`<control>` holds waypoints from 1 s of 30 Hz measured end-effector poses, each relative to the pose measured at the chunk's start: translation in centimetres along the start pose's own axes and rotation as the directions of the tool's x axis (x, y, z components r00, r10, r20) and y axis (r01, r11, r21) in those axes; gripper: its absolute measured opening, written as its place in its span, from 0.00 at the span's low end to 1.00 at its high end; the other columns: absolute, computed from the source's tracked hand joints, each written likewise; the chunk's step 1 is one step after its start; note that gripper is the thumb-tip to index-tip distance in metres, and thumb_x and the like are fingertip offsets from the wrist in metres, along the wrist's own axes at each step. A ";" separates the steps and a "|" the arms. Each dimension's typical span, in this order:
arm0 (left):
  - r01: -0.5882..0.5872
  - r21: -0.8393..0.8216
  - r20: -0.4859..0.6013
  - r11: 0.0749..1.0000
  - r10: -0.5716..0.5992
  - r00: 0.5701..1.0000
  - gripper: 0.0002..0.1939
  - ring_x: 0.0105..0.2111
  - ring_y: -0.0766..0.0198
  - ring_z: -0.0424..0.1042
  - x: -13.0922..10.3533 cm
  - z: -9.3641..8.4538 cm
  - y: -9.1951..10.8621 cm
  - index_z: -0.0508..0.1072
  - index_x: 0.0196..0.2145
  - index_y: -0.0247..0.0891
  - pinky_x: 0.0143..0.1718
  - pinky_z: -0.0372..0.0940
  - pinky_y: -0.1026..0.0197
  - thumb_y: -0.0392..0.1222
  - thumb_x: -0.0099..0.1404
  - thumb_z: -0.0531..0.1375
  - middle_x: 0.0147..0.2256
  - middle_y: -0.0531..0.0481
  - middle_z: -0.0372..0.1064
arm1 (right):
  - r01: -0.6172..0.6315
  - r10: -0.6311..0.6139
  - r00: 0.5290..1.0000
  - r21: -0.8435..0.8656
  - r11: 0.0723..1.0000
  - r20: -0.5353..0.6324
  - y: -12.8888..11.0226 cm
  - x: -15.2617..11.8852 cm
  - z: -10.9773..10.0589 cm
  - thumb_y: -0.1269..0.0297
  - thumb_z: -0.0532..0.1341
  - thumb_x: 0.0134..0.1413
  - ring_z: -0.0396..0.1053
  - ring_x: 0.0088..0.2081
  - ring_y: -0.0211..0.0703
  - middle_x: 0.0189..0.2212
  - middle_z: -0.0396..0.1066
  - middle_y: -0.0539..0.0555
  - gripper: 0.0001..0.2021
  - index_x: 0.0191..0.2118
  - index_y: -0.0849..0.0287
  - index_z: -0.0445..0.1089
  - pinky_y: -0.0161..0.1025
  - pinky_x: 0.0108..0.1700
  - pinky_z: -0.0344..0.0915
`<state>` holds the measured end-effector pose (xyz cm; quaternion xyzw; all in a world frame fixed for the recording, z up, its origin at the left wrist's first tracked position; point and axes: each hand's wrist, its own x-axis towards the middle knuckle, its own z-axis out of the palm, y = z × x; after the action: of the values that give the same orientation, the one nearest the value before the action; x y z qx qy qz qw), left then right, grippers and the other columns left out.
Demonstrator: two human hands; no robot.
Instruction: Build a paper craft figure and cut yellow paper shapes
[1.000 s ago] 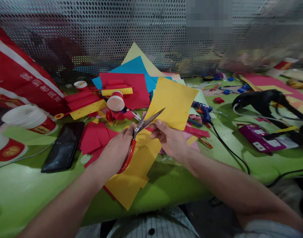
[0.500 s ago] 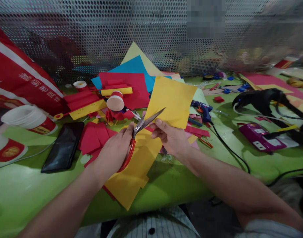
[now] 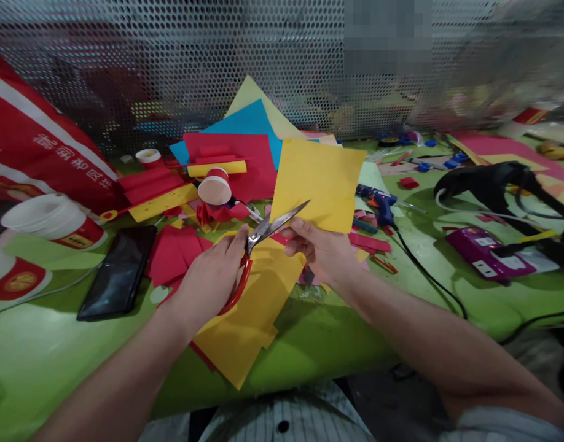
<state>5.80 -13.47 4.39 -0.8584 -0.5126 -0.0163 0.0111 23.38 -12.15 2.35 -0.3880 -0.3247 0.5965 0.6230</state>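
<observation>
My left hand (image 3: 217, 270) is closed round the red handles of a pair of scissors (image 3: 268, 228). The blades point up to the right, parted, and lie at the lower left part of a yellow sheet of paper (image 3: 321, 184). With thumb and fingers my right hand (image 3: 321, 248) pinches that sheet at its lower edge and holds it up above the table. Beneath the hands more yellow paper (image 3: 249, 319) lies near the table's front edge. Red paper pieces (image 3: 178, 255) lie left of the scissors.
A black phone (image 3: 118, 273) and stacked paper cups (image 3: 56, 224) are on the left of the green table (image 3: 328, 344). A paper cup (image 3: 214, 187) and coloured sheets (image 3: 252, 123) lie behind. To the right are a blue glue gun (image 3: 381, 202), its cable and a purple power socket (image 3: 487, 252).
The yellow sheet has turned slightly anticlockwise at the blades, along with my right hand. My left hand and the scissors have barely moved.
</observation>
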 end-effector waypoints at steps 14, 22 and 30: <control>-0.009 0.019 0.008 1.000 0.009 1.000 0.27 0.41 0.50 0.72 0.0 -0.1 -0.3 0.56 0.58 0.26 0.38 0.68 0.51 0.27 0.61 0.43 0.43 0.34 0.69 | -0.053 0.054 0.998 -0.022 0.998 0.040 -0.8 0.3 -0.5 0.62 0.70 0.31 0.66 0.15 0.33 0.18 0.73 0.49 0.11 0.24 0.61 0.72 0.32 0.18 0.67; -0.031 0.032 -0.001 0.999 0.031 1.000 0.27 0.41 0.50 0.72 -0.1 0.0 -0.8 0.54 0.59 0.27 0.37 0.69 0.50 0.27 0.60 0.44 0.45 0.34 0.69 | -0.096 0.101 0.993 -0.068 0.993 0.068 -1.3 0.8 -0.9 0.62 0.70 0.29 0.66 0.14 0.34 0.17 0.73 0.50 0.12 0.23 0.62 0.72 0.31 0.16 0.65; -0.018 0.046 0.000 0.999 0.018 1.000 0.27 0.40 0.51 0.72 -0.1 -0.2 -1.0 0.56 0.58 0.31 0.36 0.69 0.50 0.28 0.60 0.46 0.46 0.36 0.69 | -0.129 0.141 0.986 -0.133 0.983 0.085 -2.0 0.9 -0.9 0.63 0.71 0.29 0.66 0.13 0.34 0.16 0.72 0.49 0.10 0.22 0.61 0.72 0.31 0.16 0.65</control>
<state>4.85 -13.10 4.58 -0.8625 -0.5051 -0.0047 0.0313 25.26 -11.32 3.61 -0.4194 -0.3638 0.6333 0.5392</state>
